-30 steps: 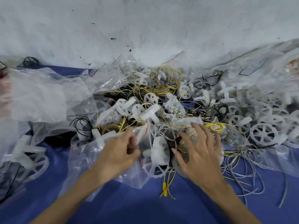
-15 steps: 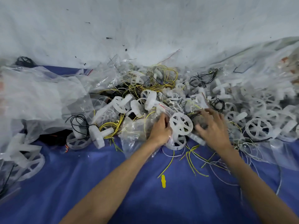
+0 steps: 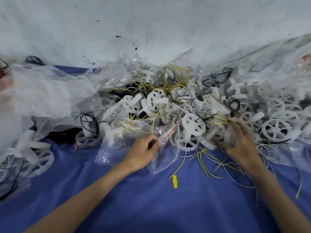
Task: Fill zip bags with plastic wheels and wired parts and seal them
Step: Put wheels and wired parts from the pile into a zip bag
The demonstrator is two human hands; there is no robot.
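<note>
Blurrily, left hand (image 3: 143,153) pinches clear zip bag (image 3: 166,158).

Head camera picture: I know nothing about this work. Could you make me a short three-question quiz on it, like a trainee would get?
1. True or false: the left hand pinches a clear zip bag with a red strip at its mouth.
2. Where is the right hand? A: on the pile of white wheels and wires. B: inside a bag. C: raised in the air.
3. Fill in: the small loose piece on the blue cloth between the arms is coloured ____.

Key: 1 true; 2 A; 3 yellow.
</note>
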